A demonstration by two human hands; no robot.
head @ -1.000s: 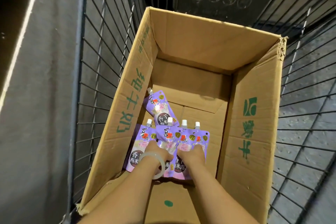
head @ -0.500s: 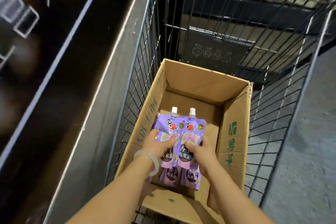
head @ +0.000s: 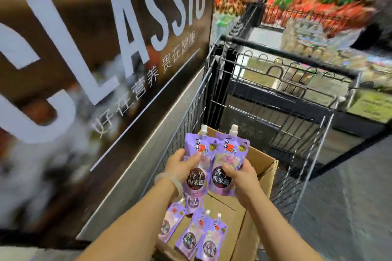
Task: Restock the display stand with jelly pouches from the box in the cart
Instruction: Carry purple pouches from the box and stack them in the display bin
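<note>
While two purple spouted jelly pouches with white caps are held side by side above the open brown cardboard box (head: pixel 264 172), the left pouch (head: pixel 194 168) is gripped by the left hand (head: pixel 180 165), whose thumb is laid across its front, and the right pouch (head: pixel 228 165) is gripped by the right hand (head: pixel 241 176), whose thumb is pressed onto its printed face. Both pouches are kept upright, caps upward, their inner edges touching or slightly overlapped; a further pouch bottom is seen hanging just below the left one, though how many are stacked behind cannot be told. A pale translucent bangle (head: pixel 177 181) is worn on the left wrist. Three more purple pouches (head: pixel 191 237) are left lying on the box floor, near its closer end. The box is seated inside a black wire shopping cart (head: pixel 297 99). A dark panel with large white letters (head: pixel 95 48) is stood just beside the cart on the left. Blurred shelves of red and green packets (head: pixel 307 0) are seen beyond the cart.
</note>
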